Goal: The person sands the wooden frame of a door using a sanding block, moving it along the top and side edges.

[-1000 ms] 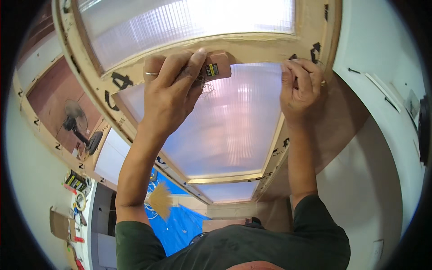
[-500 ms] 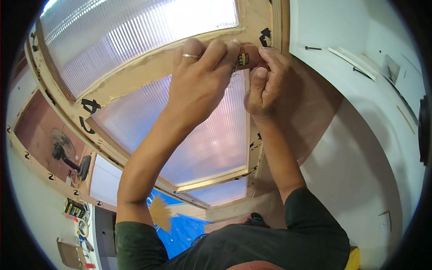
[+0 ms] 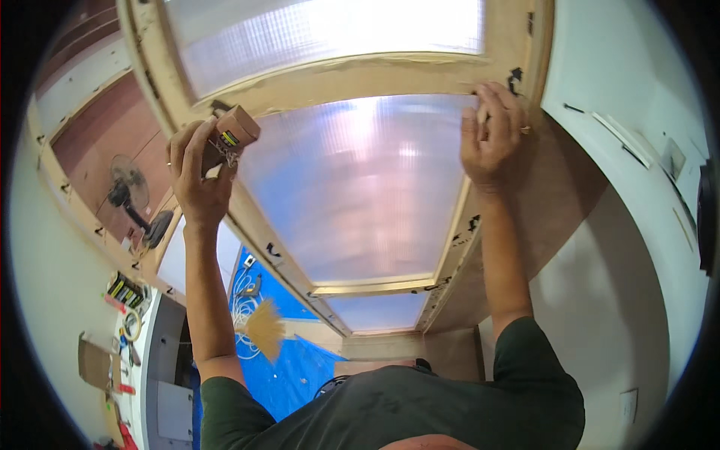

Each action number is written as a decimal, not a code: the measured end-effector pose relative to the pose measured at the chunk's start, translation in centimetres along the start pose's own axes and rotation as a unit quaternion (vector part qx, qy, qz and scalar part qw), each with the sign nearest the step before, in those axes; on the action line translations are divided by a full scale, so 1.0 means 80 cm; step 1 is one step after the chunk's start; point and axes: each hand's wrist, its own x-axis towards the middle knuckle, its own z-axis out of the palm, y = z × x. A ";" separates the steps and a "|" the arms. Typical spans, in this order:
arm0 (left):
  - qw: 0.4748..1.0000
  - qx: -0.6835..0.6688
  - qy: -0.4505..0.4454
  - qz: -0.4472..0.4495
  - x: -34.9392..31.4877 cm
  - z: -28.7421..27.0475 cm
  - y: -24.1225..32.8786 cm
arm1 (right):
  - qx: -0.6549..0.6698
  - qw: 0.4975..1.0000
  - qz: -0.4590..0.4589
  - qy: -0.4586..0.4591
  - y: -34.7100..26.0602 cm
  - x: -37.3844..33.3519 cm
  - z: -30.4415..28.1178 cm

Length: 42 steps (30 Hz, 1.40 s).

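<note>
The left hand is closed around a small brown wooden block with a coloured label on its side, thumb and fingers wrapped about its lower part, and holds it up against the left rail of a pale wooden door frame. A short bit of metal chain or hardware hangs at the block just above the fingers; what it is cannot be told. The right hand is raised to the upper right corner of the middle panel, fingers bent and pressed onto the frame's edge where the crossbar meets the right rail; it holds nothing that can be seen, and a ring shows on one finger.

Between the two hands lies a translucent ribbed plastic panel, lit from behind and glowing white to pinkish. Above the crossbar sits a second, brighter panel, and a smaller one shows at the frame's far end. Small black marks dot the frame near its joints.

Farther off, to the left, a standing fan is set before a reddish-brown board. Below it a blue tarpaulin covers the floor, with a straw broom head and a coil of white cable on it. Small tools and packets lie scattered at the far left edge. A white wall runs down the right side.
</note>
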 end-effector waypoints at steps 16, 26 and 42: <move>0.997 0.022 -0.031 0.073 0.013 0.009 -0.035 | 0.014 0.999 -0.018 0.023 0.014 -0.008 0.013; 0.994 0.031 -0.034 0.102 0.037 0.058 0.021 | 0.023 0.998 0.014 0.049 0.011 -0.008 0.019; 0.991 -0.027 -0.060 0.121 0.076 0.124 0.117 | 0.007 0.998 0.020 0.057 0.012 -0.008 0.021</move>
